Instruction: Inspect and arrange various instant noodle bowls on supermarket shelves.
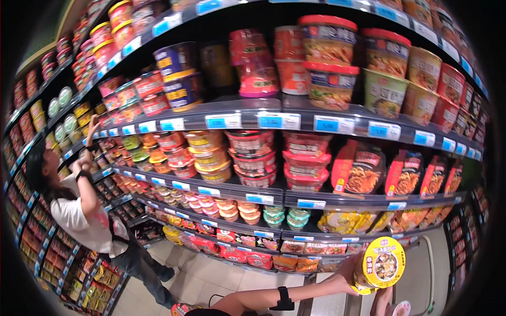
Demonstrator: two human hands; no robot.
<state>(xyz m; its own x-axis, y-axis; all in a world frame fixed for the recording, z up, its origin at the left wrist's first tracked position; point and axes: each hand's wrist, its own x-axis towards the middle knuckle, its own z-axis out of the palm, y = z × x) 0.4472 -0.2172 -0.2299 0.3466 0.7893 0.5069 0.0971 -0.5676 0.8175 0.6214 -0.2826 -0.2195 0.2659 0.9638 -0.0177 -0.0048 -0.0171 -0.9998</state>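
My left hand [346, 276], its forearm banded in black at the wrist, is closed around the side of a yellow instant noodle bowl [383, 266]. The bowl is tilted so that its round lid, with a picture of noodles, faces me. Just below it, my right hand [380, 304] is partly cut off by the lower edge, with its fingers mostly hidden. Whether it touches the bowl I cannot tell. Beside that hand, at the picture's edge, a small pinkish-white round thing [402, 309] shows in part.
Curved shelves hold stacked noodle cups [330, 84], bowls [253, 158] and bagged noodles [345, 221] before me. On the left, another person [89, 210] stands facing the shelves with a raised arm. A pale curved bar [429, 274] rises at the lower right over tiled floor [211, 279].
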